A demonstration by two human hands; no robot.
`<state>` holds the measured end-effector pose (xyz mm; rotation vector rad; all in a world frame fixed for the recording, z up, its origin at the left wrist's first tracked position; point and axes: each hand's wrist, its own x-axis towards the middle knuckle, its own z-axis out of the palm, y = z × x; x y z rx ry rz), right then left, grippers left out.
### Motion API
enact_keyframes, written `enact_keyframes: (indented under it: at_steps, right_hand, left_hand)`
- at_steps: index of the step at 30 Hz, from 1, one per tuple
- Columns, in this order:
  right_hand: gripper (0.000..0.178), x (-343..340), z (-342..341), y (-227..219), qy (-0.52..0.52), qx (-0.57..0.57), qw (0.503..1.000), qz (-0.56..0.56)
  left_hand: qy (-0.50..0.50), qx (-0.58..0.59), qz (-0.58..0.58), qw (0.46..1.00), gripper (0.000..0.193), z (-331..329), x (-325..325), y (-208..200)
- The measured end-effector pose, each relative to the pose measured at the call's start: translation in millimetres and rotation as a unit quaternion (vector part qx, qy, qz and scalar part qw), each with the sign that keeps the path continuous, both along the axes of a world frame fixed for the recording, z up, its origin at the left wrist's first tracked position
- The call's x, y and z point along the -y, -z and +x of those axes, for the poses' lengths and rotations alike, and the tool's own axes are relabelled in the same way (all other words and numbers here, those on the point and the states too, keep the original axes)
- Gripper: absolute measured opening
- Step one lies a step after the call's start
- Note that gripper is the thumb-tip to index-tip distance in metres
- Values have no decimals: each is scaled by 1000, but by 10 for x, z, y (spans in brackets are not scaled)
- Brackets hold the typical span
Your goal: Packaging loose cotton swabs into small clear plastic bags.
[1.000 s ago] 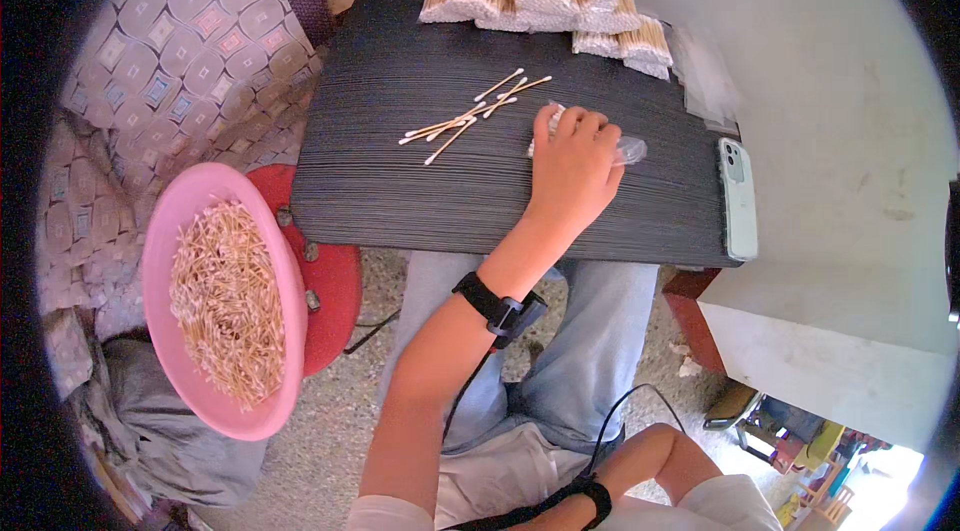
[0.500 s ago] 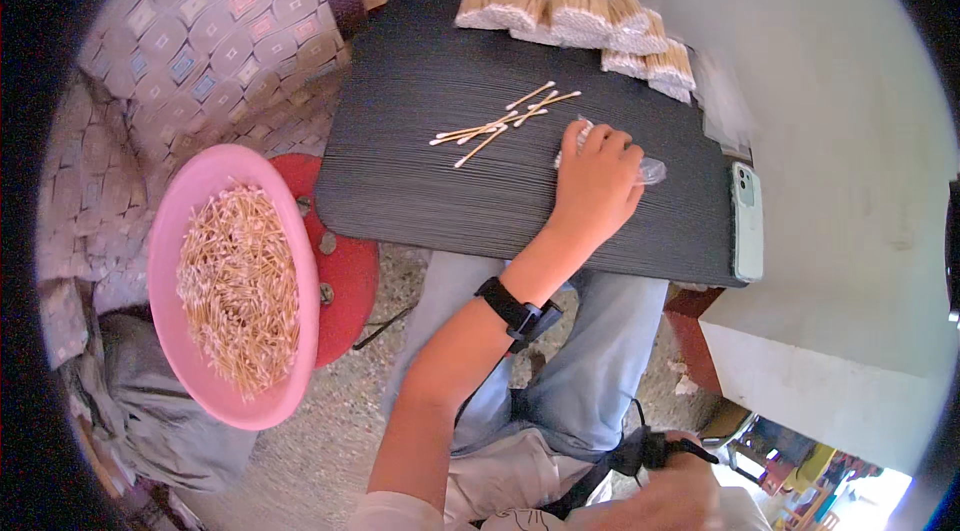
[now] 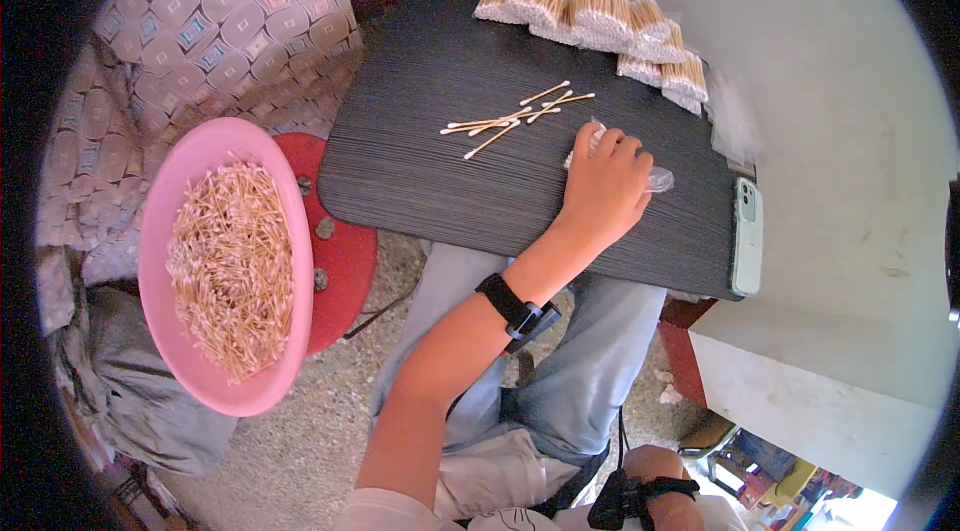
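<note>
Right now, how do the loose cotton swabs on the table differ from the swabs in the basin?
The loose swabs are few, while the basin swabs are a great many. The loose swabs lie spread on the flat black table; the basin swabs are heaped inside the pink basin. Both have tan sticks and white tips.

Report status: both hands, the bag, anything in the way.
Left hand curled over clear swab bag on tabletop. Right hand low near lower edge, hold unclear. Loose cotton swabs left of bag, not blocking.
</note>
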<state>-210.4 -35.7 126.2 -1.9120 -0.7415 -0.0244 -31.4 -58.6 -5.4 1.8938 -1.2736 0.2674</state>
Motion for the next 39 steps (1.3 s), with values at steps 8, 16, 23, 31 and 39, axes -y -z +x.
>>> enact_keyframes:
  at_steps: [8,16,23,31,39]
  right_hand:
    - [23,176,-54,0,16,5,999,-37]
    - [25,258,-107,-7,33,12,997,-65]
    - [27,303,-145,-66,50,18,994,-93]
    - [31,336,-117,-120,68,29,989,-127]
    - [34,313,-4,-165,90,45,983,-154]
  left_hand:
    - [-1,9,-13,1000,24,4,-4,0]
    - [0,5,-14,1000,23,1,-11,7]
    - [-5,10,-2,1000,22,2,-5,6]
    - [-2,3,3,1000,23,0,-12,-12]
    - [0,-45,-99,994,40,-28,-5,-145]
